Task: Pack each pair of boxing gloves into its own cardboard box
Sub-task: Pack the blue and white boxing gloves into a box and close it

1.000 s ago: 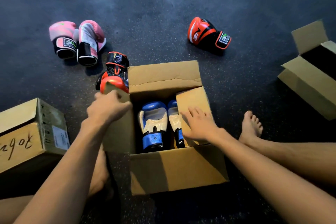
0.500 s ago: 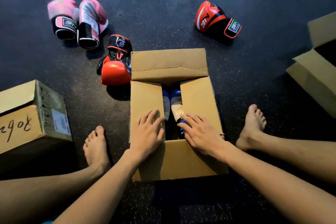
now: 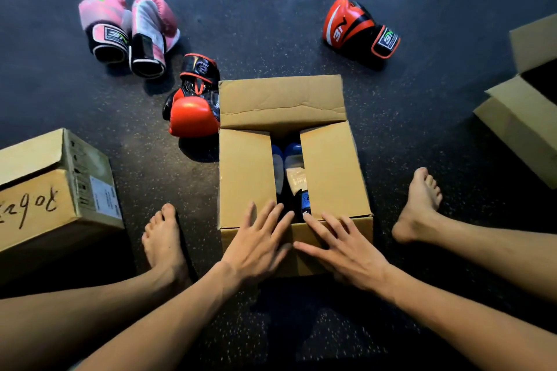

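Two hands flat, fingers spread, gripping nothing | left hand (image 3: 256,245), right hand (image 3: 346,245) on near edge of cardboard box (image 3: 331,166) | blue gloves (image 3: 291,169) inside, just beyond fingertips, between side flaps

1. The center box (image 3: 289,178) is mostly covered: both side flaps are folded in, leaving just a narrow slot down the middle, with the blue gloves (image 3: 291,166) under it.
2. The left hand (image 3: 259,247) and right hand (image 3: 346,247) lie flat over the slot's near end.
3. A red glove (image 3: 193,111) sits tight against the box's left wall.
4. Bare feet flank the box.
5. The dark floor (image 3: 256,24) beyond the far flap is open.
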